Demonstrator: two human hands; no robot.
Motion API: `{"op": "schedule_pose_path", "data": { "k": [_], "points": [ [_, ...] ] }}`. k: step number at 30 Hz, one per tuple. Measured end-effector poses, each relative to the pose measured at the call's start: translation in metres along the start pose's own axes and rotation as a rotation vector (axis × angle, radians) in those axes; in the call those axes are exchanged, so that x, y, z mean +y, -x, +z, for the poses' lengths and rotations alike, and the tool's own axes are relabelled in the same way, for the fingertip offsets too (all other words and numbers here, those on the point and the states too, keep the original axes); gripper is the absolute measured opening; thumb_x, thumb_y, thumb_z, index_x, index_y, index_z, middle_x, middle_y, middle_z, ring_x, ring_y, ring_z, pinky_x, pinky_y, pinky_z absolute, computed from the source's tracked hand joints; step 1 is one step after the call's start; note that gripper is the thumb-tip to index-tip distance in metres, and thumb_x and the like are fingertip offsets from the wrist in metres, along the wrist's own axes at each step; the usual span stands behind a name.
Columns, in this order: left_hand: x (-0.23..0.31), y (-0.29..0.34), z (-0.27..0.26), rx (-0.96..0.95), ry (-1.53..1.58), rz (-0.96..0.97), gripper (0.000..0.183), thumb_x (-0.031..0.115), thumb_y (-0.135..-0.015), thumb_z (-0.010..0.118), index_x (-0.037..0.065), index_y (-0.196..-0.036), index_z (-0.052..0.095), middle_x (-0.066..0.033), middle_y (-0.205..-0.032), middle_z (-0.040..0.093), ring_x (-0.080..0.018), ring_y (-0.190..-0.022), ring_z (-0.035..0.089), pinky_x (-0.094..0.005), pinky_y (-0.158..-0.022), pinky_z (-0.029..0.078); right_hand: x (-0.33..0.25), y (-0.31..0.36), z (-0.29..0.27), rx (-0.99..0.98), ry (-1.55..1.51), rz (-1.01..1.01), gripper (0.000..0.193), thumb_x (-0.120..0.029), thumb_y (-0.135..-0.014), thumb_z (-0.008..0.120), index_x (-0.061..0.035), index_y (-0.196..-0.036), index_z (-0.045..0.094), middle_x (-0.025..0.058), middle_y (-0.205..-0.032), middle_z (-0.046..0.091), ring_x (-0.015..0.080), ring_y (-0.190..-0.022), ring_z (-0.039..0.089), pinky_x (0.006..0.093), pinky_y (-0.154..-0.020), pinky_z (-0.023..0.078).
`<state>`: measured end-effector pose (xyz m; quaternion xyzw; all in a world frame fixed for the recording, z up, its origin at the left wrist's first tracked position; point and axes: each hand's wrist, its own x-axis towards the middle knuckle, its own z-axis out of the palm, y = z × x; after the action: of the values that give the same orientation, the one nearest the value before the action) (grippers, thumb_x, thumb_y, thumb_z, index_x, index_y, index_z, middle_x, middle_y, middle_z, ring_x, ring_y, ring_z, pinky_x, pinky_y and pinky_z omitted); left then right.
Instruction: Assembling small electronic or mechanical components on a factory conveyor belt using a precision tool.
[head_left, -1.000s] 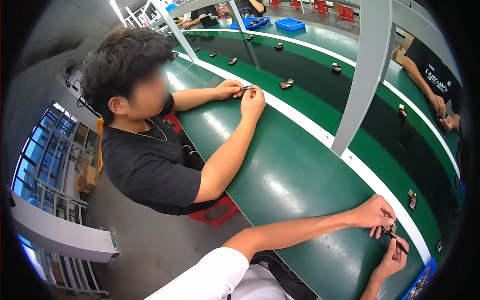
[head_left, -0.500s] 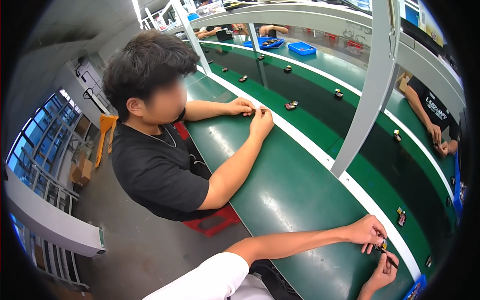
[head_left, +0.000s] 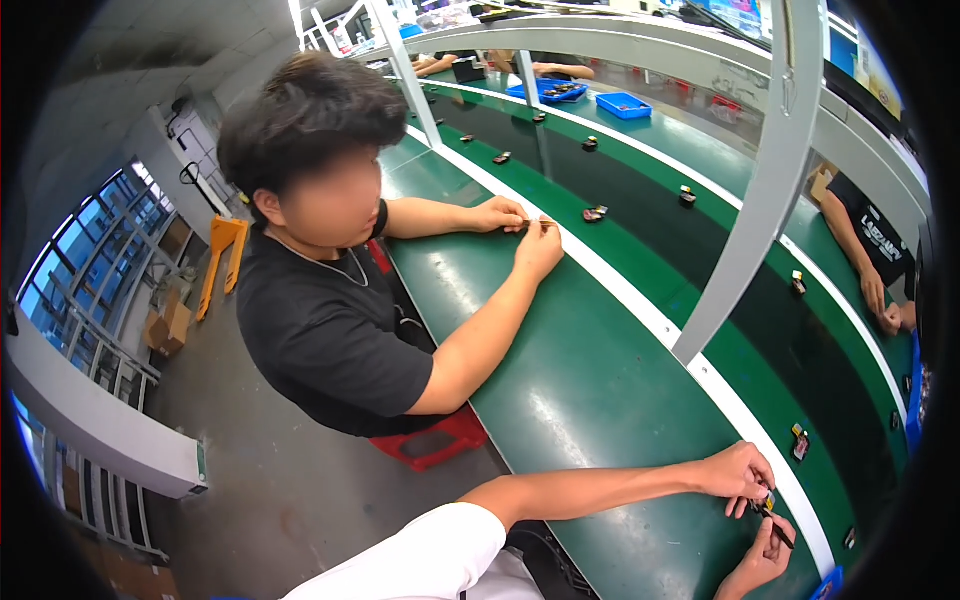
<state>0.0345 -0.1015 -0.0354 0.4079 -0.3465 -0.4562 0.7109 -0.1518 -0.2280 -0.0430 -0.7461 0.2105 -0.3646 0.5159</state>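
At the lower right, over the bench's edge strip, my left hand (head_left: 738,472) has its fingers closed on a small dark component with a yellow patch (head_left: 767,502). Just below it, my right hand (head_left: 762,562) is closed around a slim dark tool (head_left: 780,536), like tweezers, whose upper end reaches the component. Fingers partly cover both the component and the tool. A similar small part (head_left: 800,443) with a yellow patch lies on the green belt beyond my left hand.
A co-worker in black (head_left: 320,330) sits at my left along the green bench (head_left: 570,400), hands over its edge. A grey post (head_left: 745,220) rises beside the belt (head_left: 740,330), which carries several small parts. Blue trays (head_left: 625,106) stand on the far side. Another person (head_left: 868,240) works opposite.
The whole view has shifted slightly, so the surroundings sit a little further right. My hands stay together at the component, with only slight movement. The co-worker's head has turned a little.
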Motion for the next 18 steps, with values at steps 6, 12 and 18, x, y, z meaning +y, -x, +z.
{"op": "schedule_pose_path", "data": {
  "k": [6,12,18],
  "points": [
    [0.007,0.005,-0.004,0.034,-0.070,-0.123,0.032,0.010,-0.094,0.069,-0.003,-0.122,0.066,-0.0148,-0.093,0.074,-0.0185,-0.067,0.072,-0.0286,-0.051,0.058,-0.038,0.001,0.026,0.089,-0.033,0.088,0.008,0.006,-0.086,0.072,0.0029,-0.093,0.068,0.0081,-0.092,0.068,0.0120,-0.083,0.066,0.0223,-0.072,0.052],
    [0.017,0.006,-0.002,0.027,-0.162,-0.161,0.030,0.005,-0.094,0.066,-0.009,-0.122,0.065,-0.0139,-0.085,0.072,-0.0175,-0.065,0.070,-0.0265,-0.050,0.055,-0.037,0.000,0.026,0.061,-0.182,0.104,0.010,0.005,-0.088,0.072,0.0036,-0.097,0.067,0.0062,-0.086,0.071,0.0044,-0.070,0.062,0.0165,-0.057,0.043],
    [0.012,-0.001,0.004,0.001,-0.188,-0.186,0.030,0.003,-0.095,0.064,-0.009,-0.123,0.064,-0.0131,-0.084,0.073,-0.0156,-0.065,0.069,-0.0268,-0.052,0.054,-0.029,0.003,0.016,0.083,-0.175,0.070,0.009,0.005,-0.088,0.072,0.0039,-0.096,0.067,0.0047,-0.083,0.070,0.0014,-0.063,0.056,0.0157,-0.052,0.038]
  ]
}}
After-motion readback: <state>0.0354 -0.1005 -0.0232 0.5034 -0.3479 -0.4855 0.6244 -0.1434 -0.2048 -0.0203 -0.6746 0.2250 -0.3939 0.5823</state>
